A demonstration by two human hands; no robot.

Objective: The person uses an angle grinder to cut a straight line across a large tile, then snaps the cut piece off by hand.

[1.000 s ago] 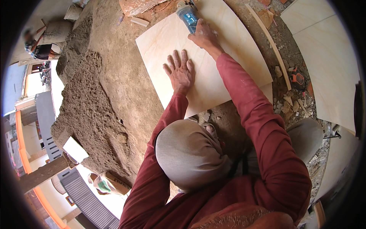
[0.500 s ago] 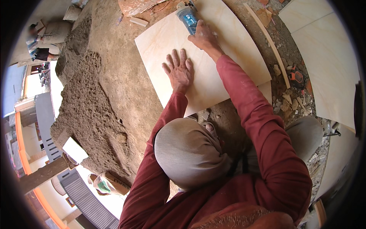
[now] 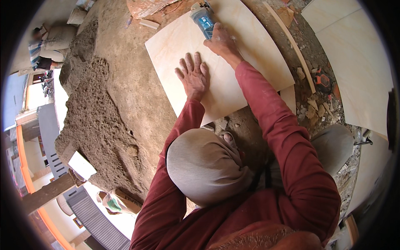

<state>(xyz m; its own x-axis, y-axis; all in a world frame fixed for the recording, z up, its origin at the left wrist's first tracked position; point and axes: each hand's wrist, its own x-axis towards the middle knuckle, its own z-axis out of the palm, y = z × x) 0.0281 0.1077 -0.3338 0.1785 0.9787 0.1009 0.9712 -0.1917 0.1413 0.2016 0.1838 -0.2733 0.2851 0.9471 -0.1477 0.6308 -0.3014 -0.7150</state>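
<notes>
A large cream tile (image 3: 233, 89) with faint marbling lies in front of me. My left hand (image 3: 194, 79) rests flat on its left part, fingers spread, holding nothing. Near the tile's far edge my right hand (image 3: 223, 41) is wrapped round the body of a blue power cutter (image 3: 204, 23). The cutter's metal head sits at the far edge; its blade cannot be made out. Part of another tile (image 3: 288, 98) shows beneath the near right corner.
To the right lie a wooden strip (image 3: 291, 41), an orange and black tape measure (image 3: 323, 80), rubble and more large tiles (image 3: 354, 62). A sand heap (image 3: 96, 121) spreads at left, near a sack (image 3: 121, 202). A person (image 3: 39, 50) is at far left.
Both hands keep their places on the tile and the cutter. The whole view has shifted very slightly; the cutter stays at the far edge.
</notes>
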